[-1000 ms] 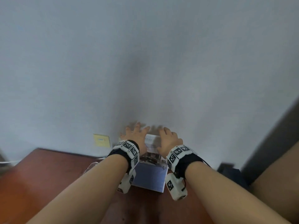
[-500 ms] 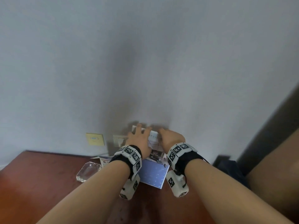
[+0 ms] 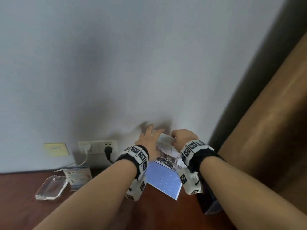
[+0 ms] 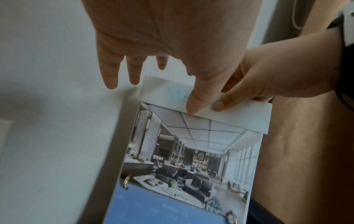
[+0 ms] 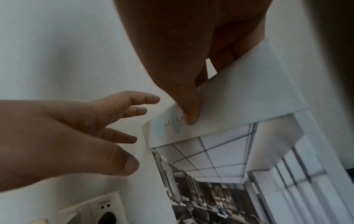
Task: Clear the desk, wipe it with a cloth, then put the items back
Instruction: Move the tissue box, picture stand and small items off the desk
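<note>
We pinch the top edge of the ring-bound desk calendar with the blue grid page (image 3: 163, 180) in our right hand (image 3: 181, 138), its length running down to the reddish-brown wooden desk (image 3: 20, 211), while our left hand (image 3: 150, 141) hovers open just left of that calendar.

place: office or room | cues: wooden desk (image 3: 20, 205); wall sockets (image 3: 98, 146); desk calendar (image 3: 164, 180)

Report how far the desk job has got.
Late stage, seemingly: ashtray and card stand on the desk. In hand: right hand pinches the calendar top at the wall, left hand open beside it. No cloth in view; wiping unconfirmed.
</note>
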`<state>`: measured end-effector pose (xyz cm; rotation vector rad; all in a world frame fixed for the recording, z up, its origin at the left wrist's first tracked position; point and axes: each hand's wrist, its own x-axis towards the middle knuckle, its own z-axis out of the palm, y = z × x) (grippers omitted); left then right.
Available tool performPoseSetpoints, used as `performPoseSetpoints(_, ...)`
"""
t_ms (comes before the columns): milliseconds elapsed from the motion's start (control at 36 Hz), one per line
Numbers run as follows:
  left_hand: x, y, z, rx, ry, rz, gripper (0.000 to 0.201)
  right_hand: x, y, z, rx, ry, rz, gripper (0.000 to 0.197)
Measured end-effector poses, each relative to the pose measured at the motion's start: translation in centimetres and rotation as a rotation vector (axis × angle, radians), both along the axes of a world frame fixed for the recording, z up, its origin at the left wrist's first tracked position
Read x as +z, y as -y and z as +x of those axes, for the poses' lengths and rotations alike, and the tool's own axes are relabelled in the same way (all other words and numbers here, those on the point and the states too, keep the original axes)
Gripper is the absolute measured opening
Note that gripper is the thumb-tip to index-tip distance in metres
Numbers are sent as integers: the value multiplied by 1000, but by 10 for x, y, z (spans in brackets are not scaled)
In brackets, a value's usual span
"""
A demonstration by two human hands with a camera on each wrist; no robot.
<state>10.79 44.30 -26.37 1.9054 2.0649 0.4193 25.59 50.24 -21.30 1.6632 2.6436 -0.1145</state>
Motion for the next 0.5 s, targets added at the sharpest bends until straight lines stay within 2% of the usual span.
performPoseSetpoints(167, 1, -12, 39, -78, 8, -17, 84, 1, -12, 42, -134, -41, 45, 14)
performPoseSetpoints(500, -19, -18, 87, -155, 6, -114, 101, -7, -26, 66, -257, -93, 73, 13)
